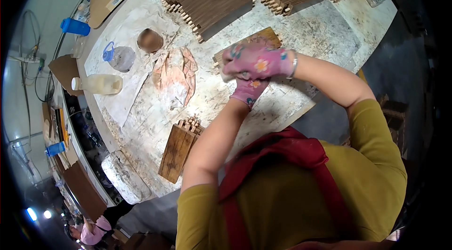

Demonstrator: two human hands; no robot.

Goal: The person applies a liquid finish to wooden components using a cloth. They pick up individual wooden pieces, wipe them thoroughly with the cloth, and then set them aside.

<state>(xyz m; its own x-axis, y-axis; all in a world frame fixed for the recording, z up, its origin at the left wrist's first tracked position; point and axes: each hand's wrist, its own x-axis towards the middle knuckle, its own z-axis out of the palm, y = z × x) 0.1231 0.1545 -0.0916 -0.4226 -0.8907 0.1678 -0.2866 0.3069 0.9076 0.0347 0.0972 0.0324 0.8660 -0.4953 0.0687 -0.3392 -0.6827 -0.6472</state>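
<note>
Both my hands wear purple-pink flowered gloves and meet over a brown wooden board [267, 35] with a notched, finger-jointed end. My right hand [258, 59] lies across the board with its fingers curled, slightly blurred; a pale greyish edge shows under them, too unclear to name. My left hand [250, 91] is just below it, by the board's near edge, its fingers hidden behind the right hand. Beside my left forearm a small stack of jointed wooden boards [174, 151] lies on the stained white table [226, 132].
Rows of dark brown jointed boards [207, 0] cover the far side. Leftward are a crumpled stained cloth [175, 73], a brown-topped cup [149, 40], a clear blue-lidded container [123, 58], a plastic bottle [101, 84] and a white wrapped block [125, 177]. A person [94, 232] is at lower left.
</note>
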